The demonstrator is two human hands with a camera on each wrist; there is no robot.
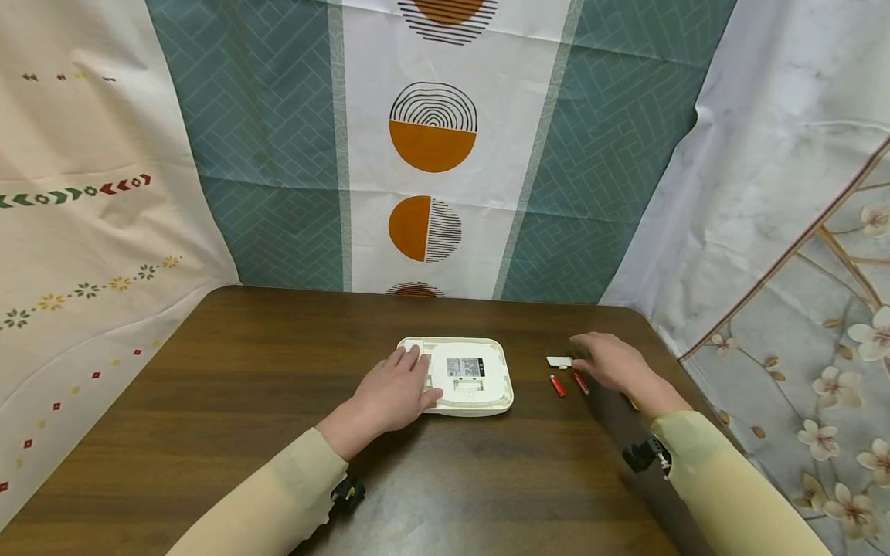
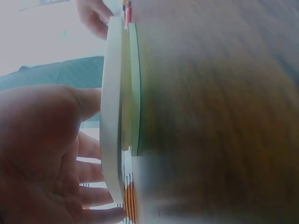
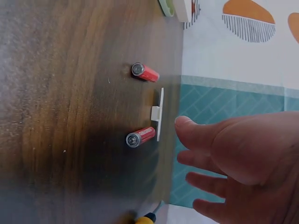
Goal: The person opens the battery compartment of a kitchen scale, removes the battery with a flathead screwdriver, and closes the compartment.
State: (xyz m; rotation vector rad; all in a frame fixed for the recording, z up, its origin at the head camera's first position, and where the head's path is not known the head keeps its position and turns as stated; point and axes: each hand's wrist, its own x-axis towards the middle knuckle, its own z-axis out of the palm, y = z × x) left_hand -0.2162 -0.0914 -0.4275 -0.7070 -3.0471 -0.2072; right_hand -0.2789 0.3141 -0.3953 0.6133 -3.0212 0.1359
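Note:
A flat white device (image 1: pixel 497 390) with rounded corners, like a kitchen scale, lies underside up on the table. Its underside shows a printed label (image 1: pixel 462 367) and an uncovered battery compartment (image 1: pixel 469 384). My left hand (image 1: pixel 392 392) rests on the device's left end, fingers extended across it. Off to the right, my right hand (image 1: pixel 613 363) hovers over a small white battery cover (image 1: pixel 558 361), fingers loosely bent and holding nothing. Two red batteries, one (image 3: pixel 145 72) on either side of the cover and the other (image 3: pixel 141 136) nearer the hand, lie on the wood.
Beneath my right wrist lies a screwdriver (image 3: pixel 145 218) with a yellow and black handle, mostly hidden by the arm in the head view. The brown wooden table (image 1: pixel 278 371) ends at patterned cloth hangings (image 1: pixel 431 154) at the back and both sides.

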